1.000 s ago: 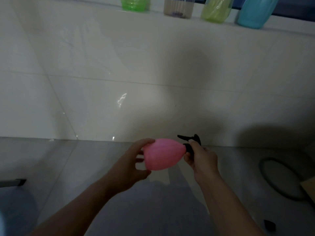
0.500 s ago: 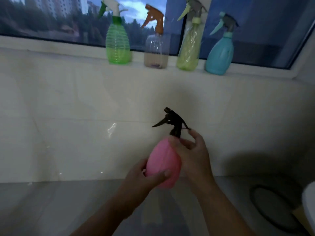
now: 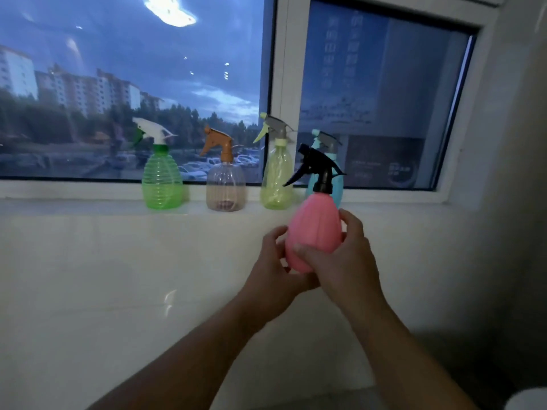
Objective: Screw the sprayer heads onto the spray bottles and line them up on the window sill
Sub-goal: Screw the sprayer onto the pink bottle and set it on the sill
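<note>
I hold a pink spray bottle [image 3: 313, 229] upright in front of the sill, its black sprayer head [image 3: 318, 167] on its neck with the nozzle pointing left. My left hand [image 3: 275, 270] cups its lower left side and my right hand [image 3: 343, 258] wraps its lower right. On the white window sill [image 3: 88, 205] stand a green bottle [image 3: 162, 184] with a white head, a clear bottle [image 3: 225, 187] with an orange head, a yellow-green bottle [image 3: 276, 182] with a grey head, and a teal bottle [image 3: 336, 179] partly hidden behind the pink one.
A window [image 3: 133, 99] with a white frame post [image 3: 291, 69] rises behind the sill. A tiled wall [image 3: 118, 291] drops below it. A wall corner [image 3: 518, 143] closes the right side, with sill space right of the teal bottle. A pale round object [image 3: 527, 400] shows at the bottom right.
The pink bottle went from lying sideways low down to upright, raised to sill height. My right hand slid from the sprayer head down to the bottle's body. The view tilted up.
</note>
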Demonstrator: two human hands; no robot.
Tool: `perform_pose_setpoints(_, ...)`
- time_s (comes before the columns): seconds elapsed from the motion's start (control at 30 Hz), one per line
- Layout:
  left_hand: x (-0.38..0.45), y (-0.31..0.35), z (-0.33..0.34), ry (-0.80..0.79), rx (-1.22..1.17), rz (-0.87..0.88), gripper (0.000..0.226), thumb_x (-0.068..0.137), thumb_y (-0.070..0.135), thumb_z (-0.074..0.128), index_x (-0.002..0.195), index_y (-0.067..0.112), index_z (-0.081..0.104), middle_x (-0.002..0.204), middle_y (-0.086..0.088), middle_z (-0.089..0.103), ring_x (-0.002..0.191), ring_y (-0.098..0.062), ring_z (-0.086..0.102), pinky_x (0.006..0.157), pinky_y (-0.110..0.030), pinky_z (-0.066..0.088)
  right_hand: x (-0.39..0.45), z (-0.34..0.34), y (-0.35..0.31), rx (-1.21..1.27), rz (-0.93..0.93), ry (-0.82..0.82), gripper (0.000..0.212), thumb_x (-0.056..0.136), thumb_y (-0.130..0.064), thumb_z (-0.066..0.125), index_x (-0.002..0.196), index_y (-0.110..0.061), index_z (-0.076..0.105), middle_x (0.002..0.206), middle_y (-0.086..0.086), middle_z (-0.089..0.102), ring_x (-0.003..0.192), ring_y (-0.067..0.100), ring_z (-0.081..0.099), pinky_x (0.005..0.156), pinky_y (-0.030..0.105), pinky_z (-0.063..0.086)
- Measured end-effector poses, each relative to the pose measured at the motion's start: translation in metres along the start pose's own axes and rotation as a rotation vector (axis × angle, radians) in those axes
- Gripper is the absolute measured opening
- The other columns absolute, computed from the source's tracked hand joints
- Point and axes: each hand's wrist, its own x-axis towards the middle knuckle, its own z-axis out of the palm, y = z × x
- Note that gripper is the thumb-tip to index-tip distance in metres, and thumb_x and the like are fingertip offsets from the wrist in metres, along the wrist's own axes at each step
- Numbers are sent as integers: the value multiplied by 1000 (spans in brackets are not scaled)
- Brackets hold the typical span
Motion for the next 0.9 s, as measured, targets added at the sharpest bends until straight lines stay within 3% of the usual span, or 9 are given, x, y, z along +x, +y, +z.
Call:
perform_pose_setpoints(0.1,30,20,16,-23,93,53,94,73,20,89,141,48,31,136,21,40,116,-1,50,72,-9,52,33,-14,2,27,-21,78,102,69,-49,85,149,-38,23,143,0,46,120,27,57,87,47,57)
perform_pose_setpoints(0.17,52,28,29,-10,174,73,97,76,19,88,150,38,29,148,14,34,128,-4,41,81,-11,46,57,-24,6,37,-32,120,103,68,-46,87,149,-38,23,143,0,47,120,27,56,87,47,57)
perform_pose_setpoints(0.3,87,39,55,-70,164,64,92,88,-6,68,157,31,20,153,-1,41,131,-13,45,101,-34,53,104,-42,18,9,-75,182,107,66,-38,90,151,-34,24,145,3,45,122,30,53,92,49,54)
perform_pose_setpoints(0.47,129,41,94,-91,275,44,71,93,-9,57,153,18,29,147,-11,46,124,-31,55,105,-48,51,157,-55,45,-2,-73,192,106,66,-33,91,151,-29,26,144,8,43,122,32,52,91,47,52)
perform_pose_setpoints(0.63,170,36,119,-150,375,-56,80,94,-10,55,158,19,18,154,-11,38,136,-29,43,105,-42,49,201,-61,73,-5,-94,171,102,70,-26,89,151,-25,27,145,12,40,125,34,49,89,43,50)
perform_pose_setpoints(0.73,190,31,131,-170,415,-90,82,94,-9,55,159,19,14,154,-14,37,136,-30,43,107,-47,49,225,-65,85,-21,-112,141,99,70,-22,89,149,-22,30,144,14,43,125,34,50,86,38,47)
perform_pose_setpoints(0.8,200,29,135,-176,438,-119,80,95,-6,55,159,17,13,152,-16,39,129,-27,46,107,-45,48,235,-64,91,-17,-108,112,96,69,-21,89,147,-21,33,142,13,46,124,34,51,92,44,52)
perform_pose_setpoints(0.9,213,26,137,-183,443,-143,74,95,-7,54,157,15,20,142,-18,48,110,-20,48,95,-36,48,245,-58,100,-6,-62,58,96,70,-20,89,147,-22,33,143,13,47,124,35,52,95,52,53)
